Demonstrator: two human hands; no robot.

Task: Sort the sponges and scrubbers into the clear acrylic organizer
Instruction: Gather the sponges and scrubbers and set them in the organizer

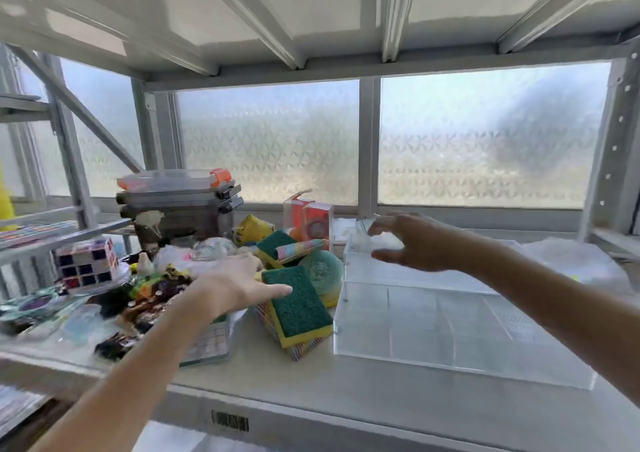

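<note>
A clear acrylic organizer (pixel 460 354) with inner dividers stands on the shelf at centre right. To its left lies a pile of sponges: a green-and-yellow sponge (pixel 299 308) in front, another green sponge (pixel 273 244) behind, a striped knitted scrubber (pixel 301 249) and a round teal scrubber (pixel 320 273). My left hand (pixel 235 285) hovers open just left of the front sponge, thumb near its edge. Over the organizer's back left corner, my right hand (pixel 412 240) is spread open and holds nothing.
Stacked grey lidded boxes (pixel 180 206) stand behind the pile. A puzzle cube (pixel 88 261), small toys and clutter (pixel 145 299) fill the left of the shelf. Orange boxed items (pixel 311 219) stand at the back. White plastic wrap (pixel 575 261) lies at right.
</note>
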